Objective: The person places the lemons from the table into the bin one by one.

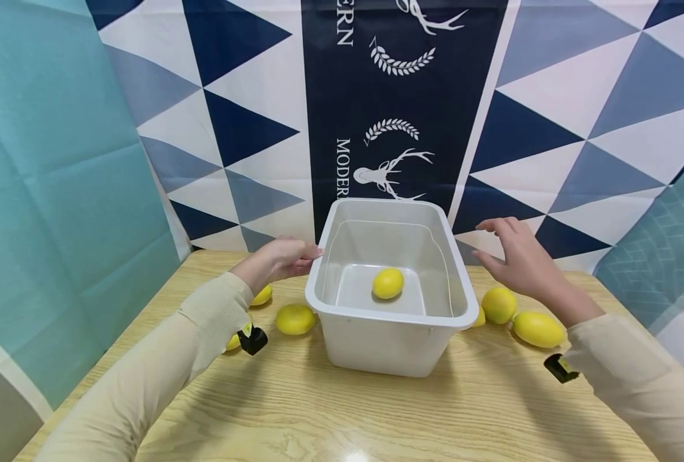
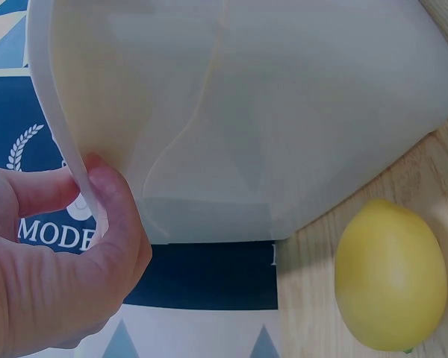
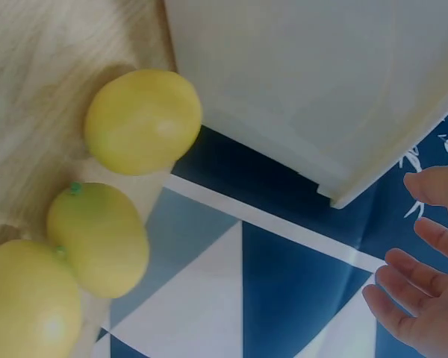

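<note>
A pale grey plastic bin (image 1: 376, 340) stands on the wooden table, one lemon (image 1: 388, 283) lying on its floor. My left hand (image 1: 287, 258) pinches the bin's left rim between thumb and fingers, as the left wrist view shows close up (image 2: 82, 246). To the right of the bin and apart from it, my right hand (image 1: 518, 260) is held in the air with fingers spread and relaxed, holding nothing. In the right wrist view the right hand (image 3: 425, 276) is beside the bin's rim, above several lemons.
On the left of the bin lie a lemon (image 1: 295, 319) and two more partly behind the left arm. At its right are a lemon (image 1: 499, 305), another lemon (image 1: 538, 329) and one partly hidden by the bin. A patterned cloth (image 1: 249, 115) hangs behind the table (image 1: 342, 417).
</note>
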Tool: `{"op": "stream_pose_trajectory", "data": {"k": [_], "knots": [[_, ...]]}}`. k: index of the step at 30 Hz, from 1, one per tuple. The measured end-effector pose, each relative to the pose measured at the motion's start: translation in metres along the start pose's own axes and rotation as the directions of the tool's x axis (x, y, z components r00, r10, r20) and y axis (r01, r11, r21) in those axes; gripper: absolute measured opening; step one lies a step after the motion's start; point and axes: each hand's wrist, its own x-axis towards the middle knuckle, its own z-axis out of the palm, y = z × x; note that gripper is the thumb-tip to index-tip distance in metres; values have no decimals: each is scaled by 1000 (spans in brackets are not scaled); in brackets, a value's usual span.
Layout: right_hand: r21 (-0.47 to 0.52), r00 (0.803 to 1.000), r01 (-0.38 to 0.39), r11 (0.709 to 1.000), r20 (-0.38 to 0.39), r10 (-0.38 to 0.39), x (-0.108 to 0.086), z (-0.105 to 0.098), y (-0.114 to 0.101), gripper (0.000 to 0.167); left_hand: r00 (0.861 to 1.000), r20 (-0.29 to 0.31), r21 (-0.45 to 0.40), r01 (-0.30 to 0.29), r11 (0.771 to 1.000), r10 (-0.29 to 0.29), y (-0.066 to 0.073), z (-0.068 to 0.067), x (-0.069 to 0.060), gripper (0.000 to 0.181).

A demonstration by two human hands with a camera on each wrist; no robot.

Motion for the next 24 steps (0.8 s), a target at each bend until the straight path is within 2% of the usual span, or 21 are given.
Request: {"op": "stream_pose_trajectory", "data": {"k": [3,10,24], "knots": [[7,1000,-13,1000,13,13,-2,4,4,46,1000,-4,3,-1,1000,1,0,0,0,39],[9,1000,28,1000,9,-28,-9,15,14,45,1000,-4,-5,3,1000,-3,0,0,-1,39],[8,999,33,999,31,-33,-13,28,19,42,1000,-1,-15,-5,1000,5,1,0,-3,39]]}}
